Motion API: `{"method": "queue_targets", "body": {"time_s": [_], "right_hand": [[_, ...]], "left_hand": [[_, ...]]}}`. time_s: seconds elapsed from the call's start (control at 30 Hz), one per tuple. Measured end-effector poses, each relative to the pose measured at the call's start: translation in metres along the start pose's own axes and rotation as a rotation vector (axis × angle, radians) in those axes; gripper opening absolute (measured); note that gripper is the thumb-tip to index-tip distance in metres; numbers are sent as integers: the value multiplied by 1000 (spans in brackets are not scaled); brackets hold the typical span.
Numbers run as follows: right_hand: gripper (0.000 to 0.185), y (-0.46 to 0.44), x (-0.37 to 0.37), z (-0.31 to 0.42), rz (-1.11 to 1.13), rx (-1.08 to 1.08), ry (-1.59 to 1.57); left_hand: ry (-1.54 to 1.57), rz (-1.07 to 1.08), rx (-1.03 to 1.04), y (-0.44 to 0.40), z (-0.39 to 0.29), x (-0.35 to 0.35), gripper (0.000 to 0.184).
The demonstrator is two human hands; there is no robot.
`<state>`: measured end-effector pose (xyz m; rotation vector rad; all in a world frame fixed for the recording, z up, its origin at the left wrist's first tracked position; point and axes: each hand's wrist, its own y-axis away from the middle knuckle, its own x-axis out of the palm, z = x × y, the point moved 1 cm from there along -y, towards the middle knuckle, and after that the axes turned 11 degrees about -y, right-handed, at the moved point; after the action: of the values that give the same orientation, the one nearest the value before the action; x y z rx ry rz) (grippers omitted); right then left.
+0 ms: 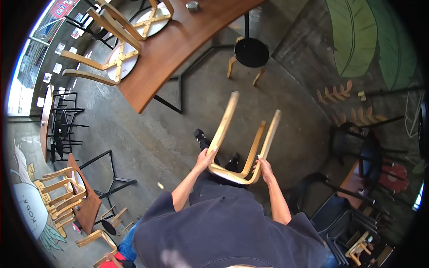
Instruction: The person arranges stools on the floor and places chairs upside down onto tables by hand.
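Observation:
A light wooden stool [225, 121] is held in front of my body, its bent legs pointing away from me and its seat end close to my waist. My left hand [205, 159] is closed around the leg on the left, near its bend. On the other side, my right hand [265, 169] grips the right leg close to its bend. A third leg shows between them; most of the seat is hidden from this angle. Below the stool, my dark shoes show on the concrete floor.
A long wooden table [178, 49] ahead carries upturned stools [123, 60] and a small metal tin [192, 6]. A black-topped stool [251, 52] stands beyond. Black chairs [330, 214] crowd the right. At lower left, another person [127, 245] is beside a wooden stool.

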<state>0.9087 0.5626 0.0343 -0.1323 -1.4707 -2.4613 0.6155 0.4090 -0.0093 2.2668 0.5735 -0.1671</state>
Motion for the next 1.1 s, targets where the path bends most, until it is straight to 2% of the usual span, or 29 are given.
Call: {"method": "queue_targets", "body": {"time_s": [0.03,0.07,0.1,0.17,0.23,0.27,0.33,0.4,0.43,0.47,0.53,0.57,0.6,0.67,0.73,0.8,0.87,0.9,0.93,1.03,1.1], "right_hand": [[40,7,-25,-18,-42,48,-94],[41,18,-51,-43,-89,100,-183],[40,21,-70,-69,-121,88,-236],[41,12,-105,-120,-220,-20,-154],[45,12,-113,-114,-332,-37,-14],[45,6,-114,-105,-330,-49,-18],[46,-8,-119,-101,-347,-57,176],[44,-31,-118,-101,-293,-134,228],[45,-43,-111,-98,-311,-180,283],[45,-56,-105,-93,-329,-227,337],[48,-80,-87,-68,-310,-271,437],[50,-92,-78,-52,-294,-306,534],[52,-88,-50,-21,-255,-193,494],[57,-128,-21,3,-266,-400,796],[58,-186,13,16,-292,-378,872],[59,-236,62,40,-330,-362,939],[60,-277,117,69,-262,-138,1089],[63,-320,131,68,-249,-131,1209],[64,-352,155,74,-260,-164,1288],[65,-420,232,100,-195,-47,1370],[52,-459,267,109,-281,-47,1343]], "left_hand": [[-205,63,18,5,-2,15,55],[-168,85,118,2,14,39,54],[-162,117,76,12,4,55,57],[-244,189,-22,19,27,85,69],[-251,209,-34,24,30,105,73],[-239,194,-78,23,31,108,77],[-227,180,-130,21,50,111,80],[63,154,-242,8,66,106,69],[69,149,-236,-2,69,102,69],[224,106,-314,-14,73,97,61],[547,27,-477,-35,75,87,49],[704,61,-497,-45,75,82,43],[773,51,-540,-51,62,73,42],[884,91,-551,-84,70,56,40],[983,77,-527,-120,80,41,39],[1026,0,-474,-161,92,27,36],[1061,-65,-470,-206,109,13,34],[1085,-65,-471,-229,114,10,34],[1141,-124,-497,-253,120,0,31],[1150,-256,-603,-322,130,-29,26],[1062,-340,-673,-359,119,-47,20]]}}
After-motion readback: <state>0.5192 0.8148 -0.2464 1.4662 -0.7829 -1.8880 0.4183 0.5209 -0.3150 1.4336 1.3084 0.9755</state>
